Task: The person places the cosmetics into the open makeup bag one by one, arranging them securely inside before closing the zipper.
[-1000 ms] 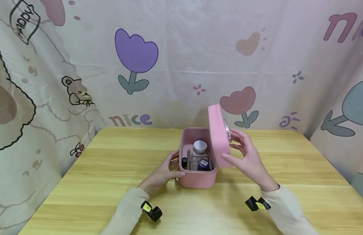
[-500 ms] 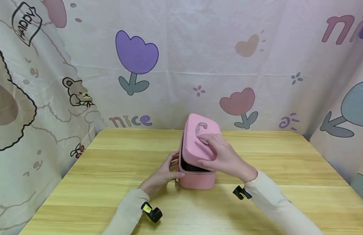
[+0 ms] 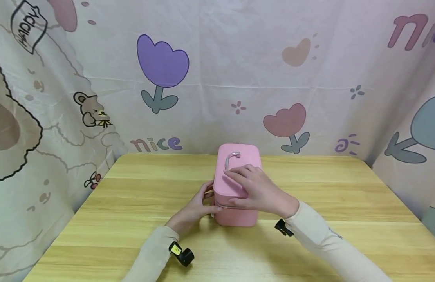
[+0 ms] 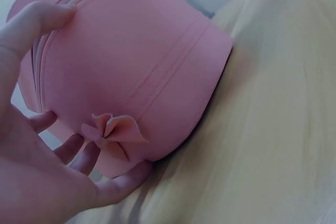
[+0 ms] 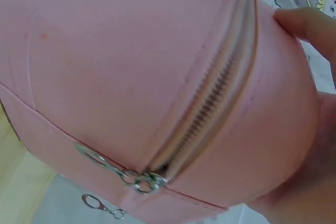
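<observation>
A pink makeup case stands on the table, its lid lowered onto the body. The left hand holds the case's left front corner. In the left wrist view, its thumb lies by the zip edge and its fingers reach around the side near a small pink bow. Over the lid, the right hand grips with its thumb at the front edge and its fingers on top, beside the clear carry handle. The right wrist view shows the zip unfastened, with metal pulls at one end. The contents are hidden.
The wooden table extends to both sides of the case. Behind it hangs a printed cloth with tulips and bears, and more cloth covers the left and right sides. Black wrist cameras sit on both sleeves.
The right hand has swung the lid from nearly upright on the right down onto the case, covering the jars and tubes inside. The left hand has stayed in place.
</observation>
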Tool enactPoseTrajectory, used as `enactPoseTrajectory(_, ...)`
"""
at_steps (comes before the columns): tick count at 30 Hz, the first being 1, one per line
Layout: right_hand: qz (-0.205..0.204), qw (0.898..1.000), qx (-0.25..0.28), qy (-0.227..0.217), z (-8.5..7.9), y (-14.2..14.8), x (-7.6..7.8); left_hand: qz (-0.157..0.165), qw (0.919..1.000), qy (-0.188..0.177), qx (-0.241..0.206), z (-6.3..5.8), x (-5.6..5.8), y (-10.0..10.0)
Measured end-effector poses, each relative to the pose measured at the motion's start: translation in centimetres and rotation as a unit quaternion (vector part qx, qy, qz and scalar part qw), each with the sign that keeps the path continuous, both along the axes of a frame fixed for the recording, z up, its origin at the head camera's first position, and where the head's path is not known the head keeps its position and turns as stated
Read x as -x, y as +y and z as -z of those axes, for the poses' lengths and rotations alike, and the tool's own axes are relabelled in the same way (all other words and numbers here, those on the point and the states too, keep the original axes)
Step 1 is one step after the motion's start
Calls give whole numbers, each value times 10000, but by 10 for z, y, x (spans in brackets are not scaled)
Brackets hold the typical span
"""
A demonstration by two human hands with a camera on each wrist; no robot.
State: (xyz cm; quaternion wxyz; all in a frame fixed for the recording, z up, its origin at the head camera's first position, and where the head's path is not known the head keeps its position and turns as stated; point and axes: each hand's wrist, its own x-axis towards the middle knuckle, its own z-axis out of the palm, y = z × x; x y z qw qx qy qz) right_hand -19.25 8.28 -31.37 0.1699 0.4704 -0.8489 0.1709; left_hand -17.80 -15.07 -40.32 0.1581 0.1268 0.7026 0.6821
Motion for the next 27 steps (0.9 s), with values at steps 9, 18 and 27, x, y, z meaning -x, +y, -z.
enactPoseTrajectory(9,866,9746,1618,-1280,4,30,16,-482,9954,741,368,-8,-2,17)
enactPoseTrajectory(18,929,9748,1586,-1263,36,64,20,-42,9973,535,505,-7,19,-5)
enactPoseTrajectory(27,918,9886,1161,294,45,67,19,846,9887,1120,523,-3,54,-19)
